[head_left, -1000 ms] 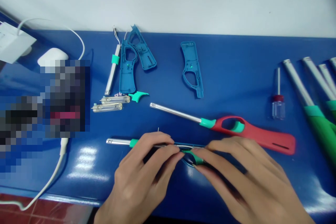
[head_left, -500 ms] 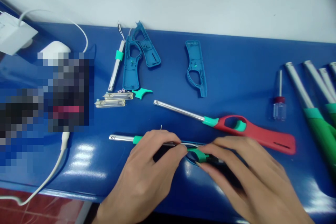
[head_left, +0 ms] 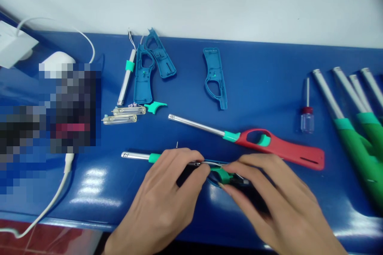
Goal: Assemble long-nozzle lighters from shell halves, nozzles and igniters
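Observation:
My left hand (head_left: pixel 167 191) is closed on the middle of a partly built lighter, whose silver tube (head_left: pixel 136 155) with a green collar (head_left: pixel 154 158) sticks out to the left. Thumb and index finger pinch near a thin white wire (head_left: pixel 213 163). My right hand (head_left: pixel 275 195) has its fingers closed around the green trigger (head_left: pixel 220 175) in the lighter's blue shell. Both hands hide much of the shell. Just behind them lies a red lighter (head_left: pixel 287 147) with a silver tube.
Behind are blue shell halves (head_left: pixel 216 77), a loose tube (head_left: pixel 126 79), a green trigger piece (head_left: pixel 155 106) and clear fuel tanks (head_left: pixel 120 119). A screwdriver (head_left: pixel 307 121) and several green lighters (head_left: pixel 356 143) lie right. At left are a white cable (head_left: pixel 64 191) and a blurred-out object.
The view has shifted slightly, so objects on the table appear further left. Both hands keep nearly the same hold on the lighter, with small finger movements.

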